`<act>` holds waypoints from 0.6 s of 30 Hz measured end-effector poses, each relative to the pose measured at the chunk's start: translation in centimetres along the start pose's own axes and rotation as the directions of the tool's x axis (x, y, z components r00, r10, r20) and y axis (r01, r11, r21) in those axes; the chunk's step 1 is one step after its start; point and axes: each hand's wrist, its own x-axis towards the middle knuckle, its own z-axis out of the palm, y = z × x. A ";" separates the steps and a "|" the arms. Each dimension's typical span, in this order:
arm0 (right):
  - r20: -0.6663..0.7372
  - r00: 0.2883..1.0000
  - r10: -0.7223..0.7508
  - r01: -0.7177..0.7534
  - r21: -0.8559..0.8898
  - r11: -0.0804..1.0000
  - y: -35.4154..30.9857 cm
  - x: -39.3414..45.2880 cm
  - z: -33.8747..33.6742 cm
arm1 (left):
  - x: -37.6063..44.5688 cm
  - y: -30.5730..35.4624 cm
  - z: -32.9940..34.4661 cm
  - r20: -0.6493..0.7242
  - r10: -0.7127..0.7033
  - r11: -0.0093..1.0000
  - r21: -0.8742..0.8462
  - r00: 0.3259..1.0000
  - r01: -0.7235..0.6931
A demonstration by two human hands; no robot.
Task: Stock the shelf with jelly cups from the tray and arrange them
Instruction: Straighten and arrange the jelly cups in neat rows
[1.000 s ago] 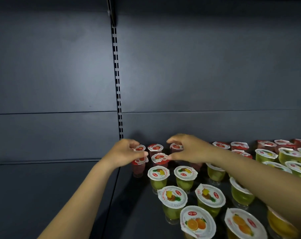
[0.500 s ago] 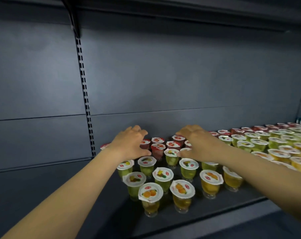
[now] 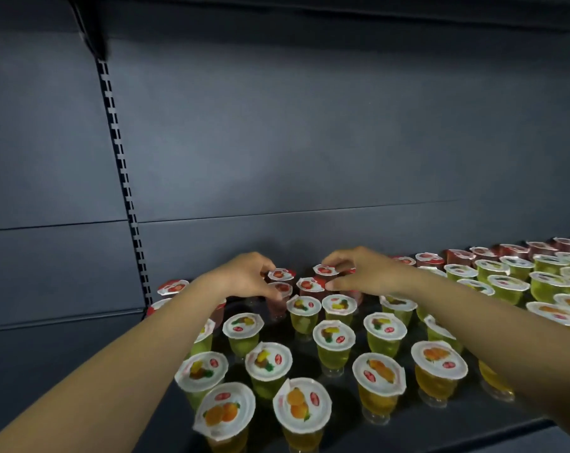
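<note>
Many jelly cups stand on the dark shelf: red ones at the back, green ones in the middle, orange ones at the front. Both my arms reach over them to the back rows. My left hand curls its thumb and fingers round a red cup. My right hand pinches another red cup between fingertips and thumb. More red cups stand left of my left wrist, partly hidden by the arm. No tray is in view.
The shelf's back wall is plain dark panel, with a slotted upright strip at the left. Rows of cups run on to the right edge. Left of the strip lies a bare shelf bay. The shelf's front lip runs at the bottom right.
The view has drawn back and tilted down, showing more front cups. Both hands stay at the back red cups; their fingers now curl round one cup each.
</note>
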 end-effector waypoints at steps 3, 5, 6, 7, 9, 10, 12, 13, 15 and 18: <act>0.105 0.994 -0.007 0.001 0.060 0.998 1.4 3.2 0.6 | 1.8 -0.8 0.7 0.046 -0.053 0.998 -0.015 0.998 0.054; 0.161 0.987 -0.027 0.018 0.056 0.998 1.8 4.8 1.1 | 2.5 -1.1 1.0 0.059 -0.070 0.997 -0.028 0.996 0.072; 0.184 0.982 -0.039 0.031 0.047 0.998 2.0 5.3 1.4 | 2.7 -1.2 1.1 0.064 -0.078 0.996 -0.036 0.995 0.080; 0.202 0.978 -0.055 0.049 0.036 0.998 2.2 5.8 1.6 | 2.9 -1.2 1.3 0.067 -0.083 0.995 -0.047 0.994 0.086; 0.222 0.971 -0.085 0.083 0.018 0.996 2.4 6.5 1.9 | 3.0 -1.2 1.5 0.070 -0.087 0.993 -0.070 0.994 0.091; 0.227 0.969 -0.099 0.099 0.012 0.995 2.5 6.7 1.9 | 3.0 -1.1 1.6 0.066 -0.088 0.993 -0.078 0.994 0.093; 0.233 0.965 -0.121 0.125 -0.003 0.992 2.7 7.2 2.0 | 3.1 -1.1 1.8 0.055 -0.093 0.991 -0.092 0.994 0.097; 0.238 0.963 -0.125 0.132 -0.012 0.991 2.9 7.4 2.1 | 3.1 -1.1 1.9 0.055 -0.097 0.990 -0.100 0.994 0.102; 0.242 0.962 -0.127 0.138 -0.025 0.990 3.1 7.7 2.3 | 3.2 -1.2 2.2 0.054 -0.105 0.988 -0.106 0.993 0.111; 0.232 0.964 -0.133 0.138 -0.007 0.990 3.2 8.2 2.4 | 3.5 -1.4 2.7 0.034 -0.112 0.988 -0.107 0.993 0.115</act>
